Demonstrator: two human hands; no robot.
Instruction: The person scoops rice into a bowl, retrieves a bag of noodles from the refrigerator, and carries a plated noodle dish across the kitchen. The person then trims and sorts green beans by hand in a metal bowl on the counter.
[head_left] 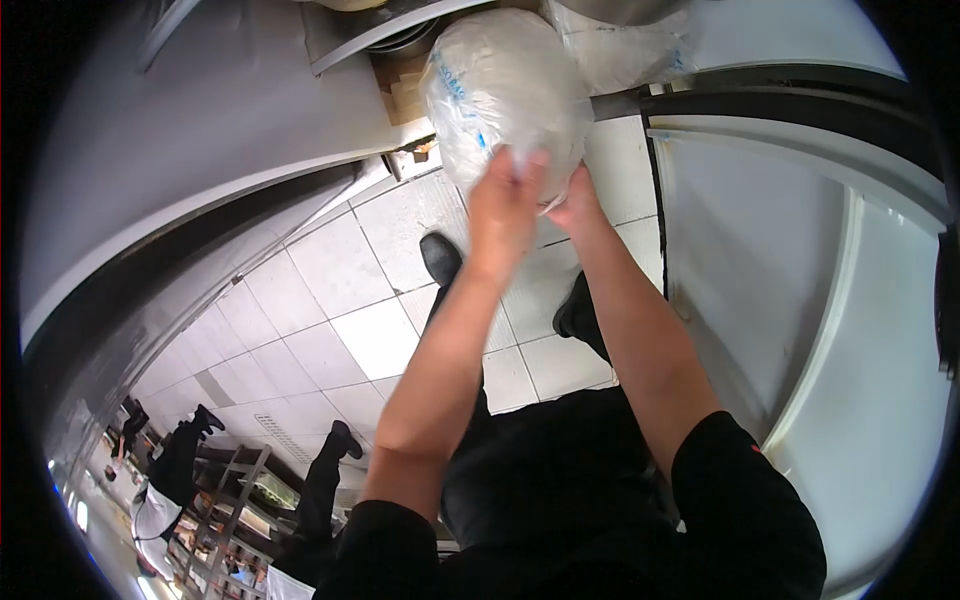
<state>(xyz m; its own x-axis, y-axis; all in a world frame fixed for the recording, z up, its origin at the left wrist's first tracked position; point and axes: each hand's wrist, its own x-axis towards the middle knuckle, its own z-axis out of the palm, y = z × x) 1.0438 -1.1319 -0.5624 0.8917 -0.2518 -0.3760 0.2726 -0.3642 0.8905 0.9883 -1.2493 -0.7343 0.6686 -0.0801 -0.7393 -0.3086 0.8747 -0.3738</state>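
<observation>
A large, rounded clear plastic bag (505, 85) with blue print and pale contents is at the top centre, above the tiled floor. My left hand (502, 210) grips the near side of the bag, its fingers on the plastic and slightly blurred. My right hand (575, 203) is at the bag's lower right, with its fingers partly hidden against or under the plastic. A second clear bag (625, 50) with pale contents lies just to the right of the first, beside a metal bowl (620, 8).
An open white door (760, 250) stands on the right. A steel counter (230, 110) runs along the left. My black shoes are on the white tiles (375, 340). Other people (165, 490) and a metal rack (225, 510) are at the lower left.
</observation>
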